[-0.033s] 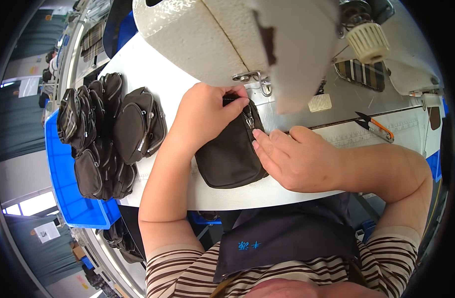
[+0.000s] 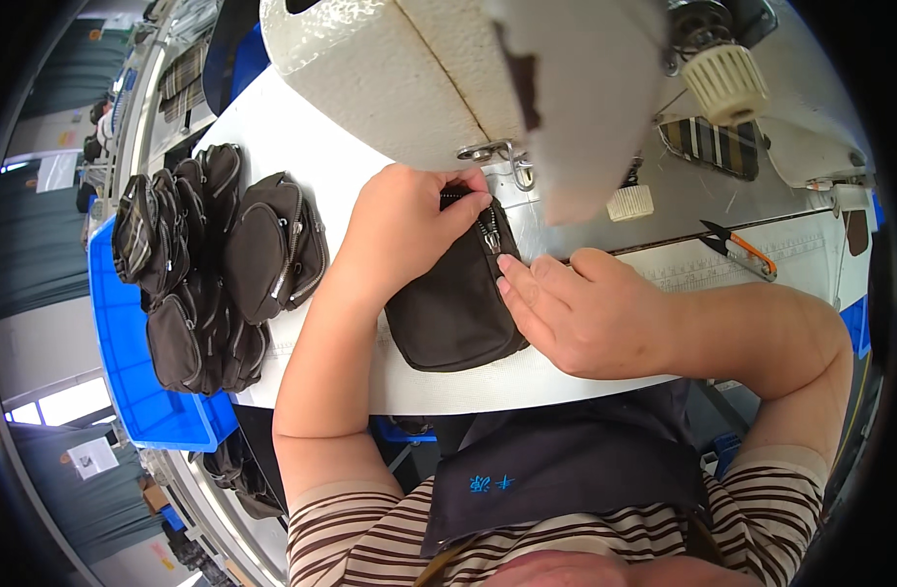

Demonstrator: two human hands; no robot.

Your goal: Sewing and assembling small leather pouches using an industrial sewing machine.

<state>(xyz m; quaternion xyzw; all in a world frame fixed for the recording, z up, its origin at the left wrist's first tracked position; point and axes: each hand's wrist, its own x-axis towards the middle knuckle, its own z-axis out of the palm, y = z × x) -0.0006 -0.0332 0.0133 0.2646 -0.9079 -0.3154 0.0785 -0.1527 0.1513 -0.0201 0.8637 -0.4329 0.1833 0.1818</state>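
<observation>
A dark brown zippered pouch [image 2: 448, 311] lies on the white sewing table in front of the sewing machine head [image 2: 400, 78]. My left hand [image 2: 406, 223] grips its far end, the thumb pressed on the fabric beside the open zipper [image 2: 490, 230]. Some left fingertips are hidden inside or behind the top edge. Along the right side of the pouch, my right hand [image 2: 576, 313] has its fingers closed on the edge, just below the metal zipper slider. The machine's presser area stands just beyond the pouch, apart from it.
Several similar pouches [image 2: 263, 259] are piled at the left, by a blue bin [image 2: 155, 391]. Orange-handled thread snips [image 2: 737, 249] lie at the right, near a ruler strip [image 2: 796, 249]. A striped fabric piece [image 2: 713, 147] rests farther back beneath the machine arm.
</observation>
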